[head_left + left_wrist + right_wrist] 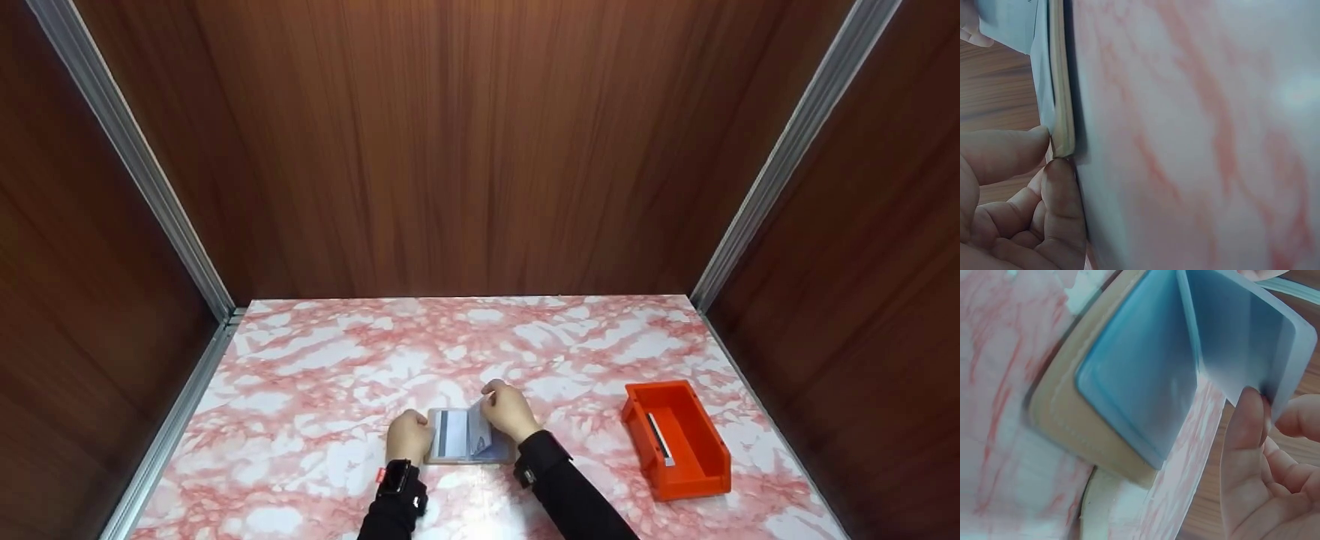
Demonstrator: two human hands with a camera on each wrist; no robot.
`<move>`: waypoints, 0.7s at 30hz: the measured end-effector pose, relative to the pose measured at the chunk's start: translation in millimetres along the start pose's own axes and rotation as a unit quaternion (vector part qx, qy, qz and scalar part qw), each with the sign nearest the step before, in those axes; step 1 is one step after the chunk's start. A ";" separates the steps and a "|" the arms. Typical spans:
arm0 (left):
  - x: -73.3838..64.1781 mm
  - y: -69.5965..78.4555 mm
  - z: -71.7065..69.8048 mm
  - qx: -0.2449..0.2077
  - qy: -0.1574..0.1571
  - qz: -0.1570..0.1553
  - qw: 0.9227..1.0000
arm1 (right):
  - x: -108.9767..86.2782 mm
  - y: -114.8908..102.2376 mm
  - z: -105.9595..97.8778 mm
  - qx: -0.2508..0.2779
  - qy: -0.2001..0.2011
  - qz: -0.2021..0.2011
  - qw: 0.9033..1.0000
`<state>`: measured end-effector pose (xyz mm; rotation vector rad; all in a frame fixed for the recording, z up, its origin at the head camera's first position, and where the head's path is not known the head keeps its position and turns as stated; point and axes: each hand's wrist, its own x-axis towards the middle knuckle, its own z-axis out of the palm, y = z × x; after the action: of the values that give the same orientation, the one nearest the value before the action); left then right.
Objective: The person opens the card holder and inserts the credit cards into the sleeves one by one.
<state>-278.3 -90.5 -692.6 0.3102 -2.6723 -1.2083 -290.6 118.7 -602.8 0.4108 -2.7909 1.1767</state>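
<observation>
A tan card holder (1061,416) with stitched edges lies spread on the table, its clear plastic sleeves fanned from the middle. At its left edge my left hand (409,436) pinches the cover between thumb and forefinger; the left wrist view shows the holder's corner (1063,140) between those fingertips. My right hand (511,411) pinches the outer edge of one raised sleeve (1247,332), which holds a pale card. Another bluish sleeve (1140,377) rests against the tan cover on the right side. In the head view a card with a dark stripe (452,433) shows on the left side.
To the right stands an orange bin (690,442) with a thin white and dark card-like strip (658,439) leaning inside. The pink marbled table (315,390) is bounded by brown wood-grain panels (450,150) at the back and both sides.
</observation>
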 end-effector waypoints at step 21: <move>-9.4 17.5 -13.6 -0.010 0.004 -0.013 1.000 | -0.7 -14.5 7.1 0.023 -0.024 -0.017 0.999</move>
<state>-267.7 -86.5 -671.3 0.3461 -2.6566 -1.2367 -285.8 104.1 -597.9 0.4959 -2.7907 1.2410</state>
